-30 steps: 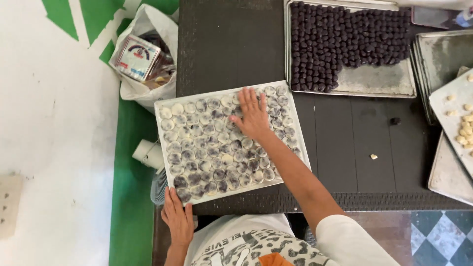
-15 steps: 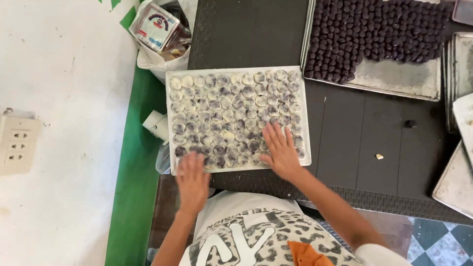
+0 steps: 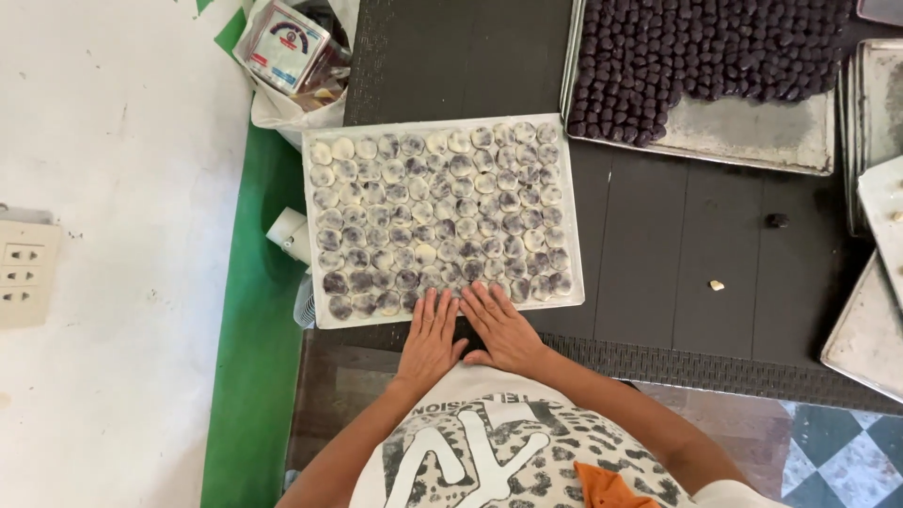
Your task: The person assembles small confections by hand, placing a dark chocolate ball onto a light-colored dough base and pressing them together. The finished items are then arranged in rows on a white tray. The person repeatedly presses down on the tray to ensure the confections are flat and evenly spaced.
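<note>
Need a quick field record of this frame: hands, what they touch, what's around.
left hand: flat, fingers on near edge of white tray
right hand: flat beside it, on the same edge
white tray contents: rows of pale round dough pieces with dark filling
behind: metal tray part-filled with dark balls
surface: dark mat
left side: white wall, socket
</note>
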